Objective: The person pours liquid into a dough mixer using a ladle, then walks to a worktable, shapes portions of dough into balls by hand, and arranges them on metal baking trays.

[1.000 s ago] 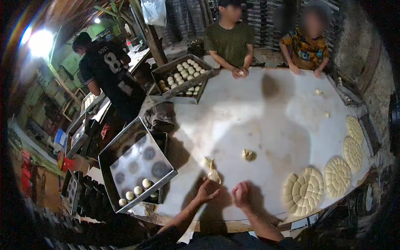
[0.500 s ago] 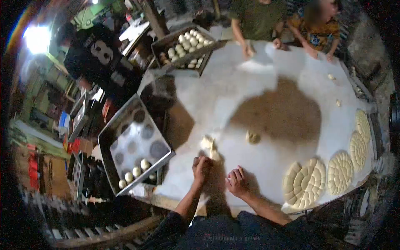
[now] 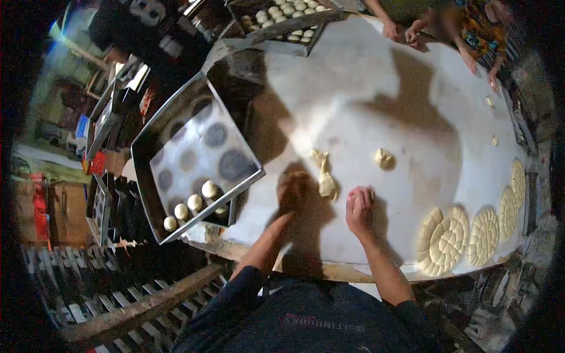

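My left hand [image 3: 292,187] is over the pale table in shadow, just left of an uneven strip of dough [image 3: 325,175]. Its fingers are too dark and blurred to make out. On the other side of the strip, my right hand [image 3: 360,206] rests near the tabletop with its fingers curled in. Whatever those fingers may hold is hidden. A small lump of dough [image 3: 384,158] lies beyond my right hand. Neither hand visibly touches the strip or the lump.
A metal tray [image 3: 197,141] with several round dough balls [image 3: 195,202] stands at left. Farther back is a tray of dough balls [image 3: 288,10]. Scored, coiled dough rounds [image 3: 442,241] line the table's right side [image 3: 406,194]. Other people's hands [image 3: 390,29] are at the far edge.
My left hand has come away from the dough strip, which now lies apart from it. My right hand has moved forward over the table. The whole view has shifted.
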The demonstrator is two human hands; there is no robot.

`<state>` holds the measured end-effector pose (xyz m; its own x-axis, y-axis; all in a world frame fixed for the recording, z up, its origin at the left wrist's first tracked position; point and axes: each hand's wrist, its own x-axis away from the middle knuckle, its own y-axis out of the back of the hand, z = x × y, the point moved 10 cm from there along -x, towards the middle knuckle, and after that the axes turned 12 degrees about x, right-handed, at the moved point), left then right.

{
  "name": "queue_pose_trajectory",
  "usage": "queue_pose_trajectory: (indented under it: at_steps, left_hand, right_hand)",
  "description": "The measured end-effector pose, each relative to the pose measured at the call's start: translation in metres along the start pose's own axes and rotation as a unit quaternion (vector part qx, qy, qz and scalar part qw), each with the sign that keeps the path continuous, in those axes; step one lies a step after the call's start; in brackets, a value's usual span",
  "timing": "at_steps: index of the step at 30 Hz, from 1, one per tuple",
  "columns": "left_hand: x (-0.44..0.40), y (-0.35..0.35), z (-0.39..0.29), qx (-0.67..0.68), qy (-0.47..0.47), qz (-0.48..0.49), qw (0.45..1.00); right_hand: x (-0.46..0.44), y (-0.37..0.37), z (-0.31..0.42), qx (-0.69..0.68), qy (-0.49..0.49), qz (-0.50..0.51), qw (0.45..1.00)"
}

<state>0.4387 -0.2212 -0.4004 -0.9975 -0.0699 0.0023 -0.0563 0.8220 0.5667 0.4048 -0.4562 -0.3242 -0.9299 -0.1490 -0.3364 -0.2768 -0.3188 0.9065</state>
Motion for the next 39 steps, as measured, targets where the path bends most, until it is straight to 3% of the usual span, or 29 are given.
queue_pose_trajectory:
  at_steps: [2, 4, 5, 7, 8, 9, 10, 11, 12, 13, 14, 16, 17, 18, 20, 21, 23, 24, 27, 29, 31, 33, 34, 35, 36, 37, 38, 39]
  left_hand:
    - [0.063, -0.055, 0.067, 0.091, 0.065, 0.213, 0.971]
    - [0.114, -0.034, 0.05, 0.019, -0.028, 0.239, 0.97]
    - [0.114, -0.002, 0.02, 0.026, -0.027, 0.237, 0.971]
    - [0.113, 0.049, 0.0, 0.071, 0.136, 0.317, 0.936]
    - [0.113, 0.067, -0.003, 0.077, 0.139, 0.318, 0.935]
    - [0.095, 0.106, -0.025, 0.145, 0.025, 0.203, 0.968]
    - [0.085, 0.152, -0.048, 0.207, -0.09, 0.081, 0.971]
    - [0.075, 0.186, -0.07, 0.177, -0.129, 0.019, 0.976]
    - [0.064, 0.217, -0.081, 0.114, -0.2, -0.083, 0.97]
    - [0.039, 0.224, -0.059, 0.061, -0.181, -0.07, 0.979]
    - [0.024, 0.242, -0.07, 0.054, -0.104, -0.055, 0.992]
    - [-0.01, 0.225, -0.026, 0.003, -0.113, -0.006, 0.994]
    - [-0.022, 0.212, 0.0, -0.054, -0.116, 0.03, 0.991]
    - [-0.023, 0.21, 0.003, -0.053, -0.121, 0.025, 0.991]
    - [-0.02, 0.209, 0.005, -0.068, -0.109, -0.004, 0.992]
    - [-0.015, 0.211, 0.003, -0.07, -0.117, 0.001, 0.991]
    - [-0.015, 0.222, -0.003, -0.032, -0.122, -0.03, 0.992]
    - [-0.021, 0.213, 0.012, -0.074, -0.039, 0.019, 0.996]
    - [-0.022, 0.21, 0.008, -0.075, -0.07, 0.063, 0.993]
    - [-0.024, 0.208, 0.006, -0.079, -0.051, 0.06, 0.994]
    - [-0.018, 0.209, 0.003, -0.087, -0.025, 0.052, 0.995]
    - [-0.009, 0.24, -0.039, -0.114, -0.169, -0.115, 0.972]
    - [-0.001, 0.253, -0.061, -0.109, -0.209, -0.183, 0.954]
    - [-0.003, 0.245, -0.075, -0.108, -0.216, -0.177, 0.954]
    - [0.004, 0.247, -0.089, -0.029, -0.235, -0.231, 0.944]
    - [0.012, 0.246, -0.1, 0.05, -0.251, -0.28, 0.925]
    - [0.013, 0.219, -0.104, 0.213, -0.314, -0.262, 0.887]
    - [0.003, 0.18, -0.111, 0.215, -0.33, -0.15, 0.907]
  right_hand:
    - [0.023, 0.013, 0.043, -0.019, 0.102, 0.074, 0.992]
    - [0.047, 0.017, 0.034, -0.025, 0.102, 0.089, 0.991]
    - [0.056, 0.017, 0.029, -0.03, 0.096, 0.102, 0.99]
    - [0.075, 0.01, -0.025, -0.029, -0.196, 0.16, 0.967]
    - [0.079, 0.0, -0.036, 0.018, -0.182, 0.216, 0.959]
    - [0.07, 0.002, -0.023, 0.022, -0.182, 0.219, 0.958]
    - [0.074, -0.018, -0.009, -0.207, -0.277, 0.315, 0.884]
    - [0.079, -0.031, 0.02, -0.422, -0.352, 0.386, 0.741]
    - [0.056, -0.025, 0.059, -0.403, -0.265, 0.401, 0.779]
    - [0.031, -0.014, 0.104, -0.434, -0.215, 0.4, 0.778]
    - [0.007, -0.003, 0.15, -0.465, -0.163, 0.398, 0.774]
    - [-0.05, 0.027, 0.216, -0.44, -0.012, 0.251, 0.862]
    - [-0.078, 0.05, 0.244, -0.332, 0.089, 0.128, 0.93]
    - [-0.099, 0.076, 0.272, -0.283, 0.152, -0.003, 0.947]
    - [-0.123, 0.065, 0.299, -0.294, 0.18, -0.053, 0.937]
    - [-0.131, 0.059, 0.308, -0.272, 0.182, -0.04, 0.944]
    - [-0.129, -0.012, 0.294, -0.471, 0.046, 0.126, 0.872]
    - [-0.122, -0.02, 0.296, -0.503, 0.08, 0.208, 0.835]
    - [-0.064, -0.03, 0.294, -0.549, 0.119, 0.433, 0.705]
    - [-0.035, -0.028, 0.246, -0.438, 0.019, 0.434, 0.787]
    - [-0.024, -0.032, 0.143, -0.271, -0.065, 0.163, 0.946]
    - [0.004, -0.025, 0.05, -0.186, -0.203, 0.032, 0.961]
    - [0.017, -0.044, 0.031, -0.187, -0.21, 0.027, 0.959]
    - [0.033, -0.054, 0.008, -0.203, -0.216, -0.041, 0.954]
    - [0.049, -0.051, -0.008, -0.218, -0.223, -0.108, 0.944]
    - [0.045, -0.05, 0.004, -0.17, -0.27, -0.049, 0.947]
    - [0.03, -0.036, 0.022, -0.059, -0.188, -0.078, 0.977]
    - [0.033, -0.061, 0.018, -0.154, -0.177, -0.153, 0.96]
